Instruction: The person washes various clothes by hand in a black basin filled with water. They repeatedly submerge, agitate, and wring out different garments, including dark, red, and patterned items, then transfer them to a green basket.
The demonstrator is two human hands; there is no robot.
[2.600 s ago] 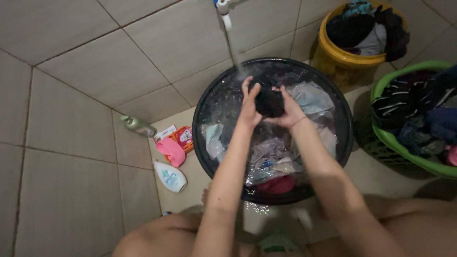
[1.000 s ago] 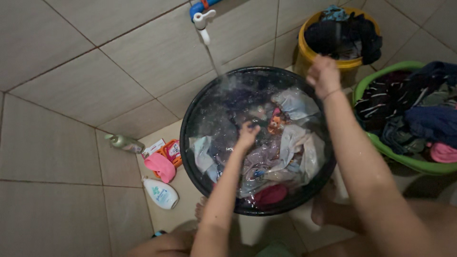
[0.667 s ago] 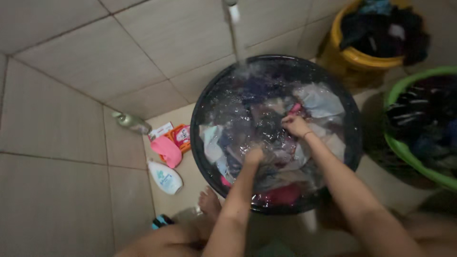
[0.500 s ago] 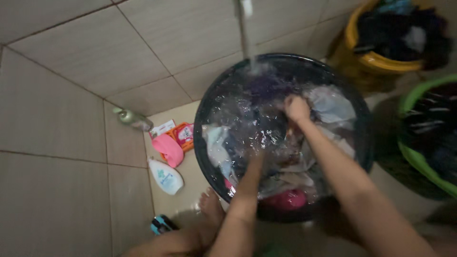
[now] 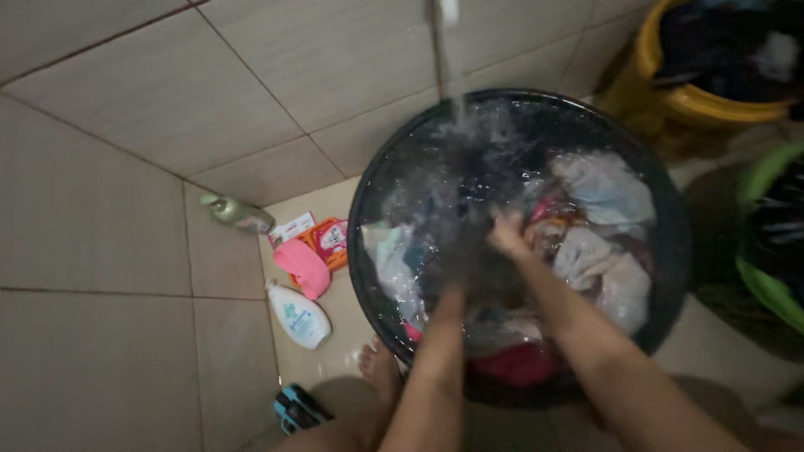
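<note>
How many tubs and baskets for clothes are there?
3. The black tub sits in the middle under both hands, the yellow bucket stands at top right, and the green basket is at the right edge. More may lie out of view.

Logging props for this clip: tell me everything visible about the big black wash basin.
The black basin is round, wide and looks like plastic, standing on the tiled floor by the wall corner. It is full of water and soaked clothes in white, pink, red and dark colours. A stream of water from above falls into its far side, churning the surface. Both of the person's hands are in it: the left hand sunk among dark cloth, the right hand on the wet laundry. A bare foot sits against its near left side.
</note>
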